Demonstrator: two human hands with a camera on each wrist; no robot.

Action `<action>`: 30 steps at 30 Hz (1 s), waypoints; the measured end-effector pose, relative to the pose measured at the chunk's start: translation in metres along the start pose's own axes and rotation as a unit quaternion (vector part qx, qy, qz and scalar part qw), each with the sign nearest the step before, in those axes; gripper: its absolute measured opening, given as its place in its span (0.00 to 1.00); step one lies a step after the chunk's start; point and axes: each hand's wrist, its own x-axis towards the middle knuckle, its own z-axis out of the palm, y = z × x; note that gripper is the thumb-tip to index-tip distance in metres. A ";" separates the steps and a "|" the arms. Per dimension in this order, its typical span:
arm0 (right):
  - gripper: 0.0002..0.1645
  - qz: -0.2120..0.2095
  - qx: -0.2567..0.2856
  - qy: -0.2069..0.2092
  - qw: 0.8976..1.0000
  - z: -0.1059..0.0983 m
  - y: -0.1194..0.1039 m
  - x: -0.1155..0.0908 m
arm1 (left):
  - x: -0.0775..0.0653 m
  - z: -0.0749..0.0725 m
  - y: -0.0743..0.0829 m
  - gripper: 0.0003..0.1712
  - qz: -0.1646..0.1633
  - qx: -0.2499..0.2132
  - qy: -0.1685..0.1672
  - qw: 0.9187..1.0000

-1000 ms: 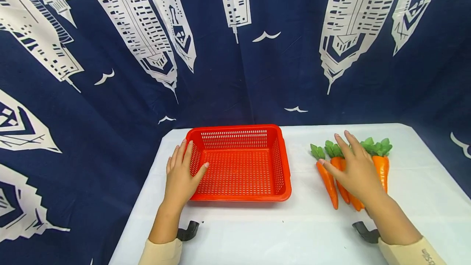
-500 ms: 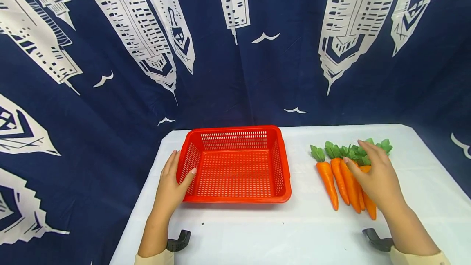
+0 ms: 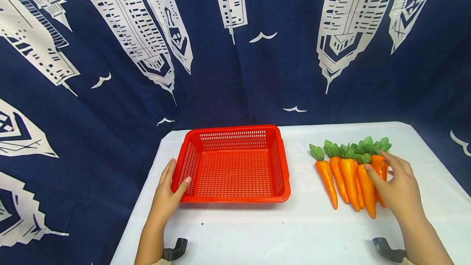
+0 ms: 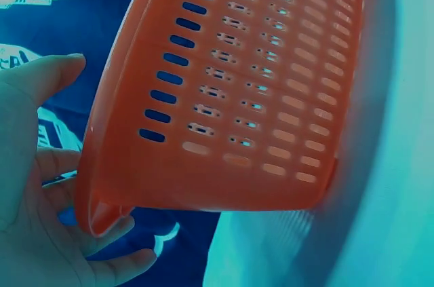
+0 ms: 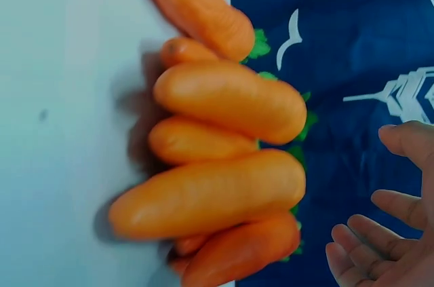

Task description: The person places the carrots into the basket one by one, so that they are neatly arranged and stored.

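Head view: red basket (image 3: 233, 173) on the white table (image 3: 257, 234), left hand (image 3: 164, 197) at its left side, thumb over the rim. Carrots (image 3: 350, 179) bunched to the basket's right; right hand (image 3: 402, 185) at their right edge, fingers loosely bent.

Left wrist view: fingers spread, some behind the basket; grip unclear.

Right wrist view: fingers apart, carrots alongside.

Red basket (image 3: 233, 174) and a cluster of orange carrots (image 3: 348, 175) on a white table (image 3: 257, 236).
The slotted, rectangular basket sits upright, the left hand (image 3: 164, 197) at its left rim; to its right, the carrots lie close together, some overlapping, leafy green tops (image 3: 368, 146) at the far end, the right hand (image 3: 400, 183) near the rightmost.
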 end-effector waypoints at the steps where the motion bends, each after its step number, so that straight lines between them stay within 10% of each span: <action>1: 0.46 0.003 0.000 0.000 1.000 0.000 0.003 0.000 | -0.001 0.001 -0.001 0.50 -0.002 -0.006 -0.001 1.000; 30: 0.47 0.093 0.014 -0.055 0.994 0.012 0.055 0.018 | -0.014 0.016 -0.023 0.57 -0.030 -0.060 -0.008 0.998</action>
